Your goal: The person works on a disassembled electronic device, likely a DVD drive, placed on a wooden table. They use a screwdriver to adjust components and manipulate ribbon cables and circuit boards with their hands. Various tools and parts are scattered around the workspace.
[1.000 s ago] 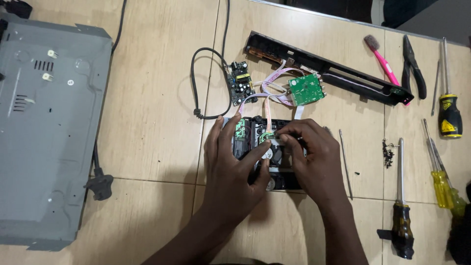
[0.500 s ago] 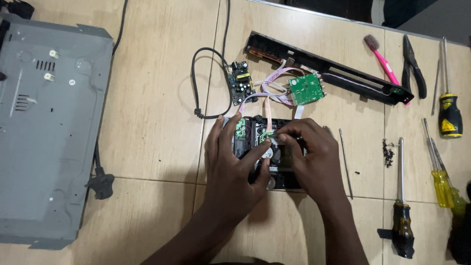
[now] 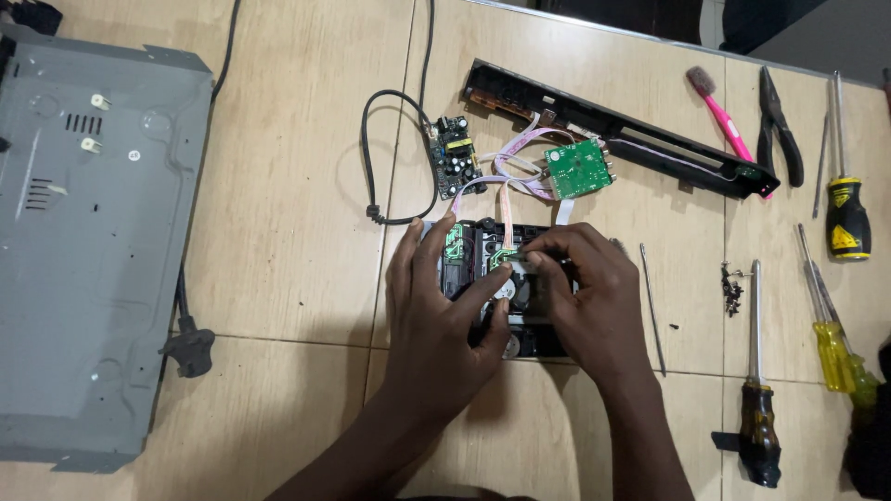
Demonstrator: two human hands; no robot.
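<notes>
Seen from my remote seat: at the centre of the frame, both hands work over a black disc drive mechanism [image 3: 483, 278] lying flat on the pale wooden tabletop [image 3: 288, 232]. My left hand [image 3: 445, 315] rests on the mechanism's left side, fingers spread along its edge and thumb reaching toward the middle; it presses rather than grips. My right hand [image 3: 589, 297] covers the right side, its fingertips pinched together on a small part near the ribbon cable [image 3: 506, 199], though I cannot tell exactly what they hold. The cable runs up to a green circuit board [image 3: 577, 169] beside a darker power board [image 3: 452, 156]. A long black front panel [image 3: 622, 130] crosses the upper centre. A grey metal chassis [image 3: 93, 260] fills the left edge. Screwdrivers [image 3: 826, 325], pliers [image 3: 778, 125] and a pink brush [image 3: 719, 116] lie at the right.
</notes>
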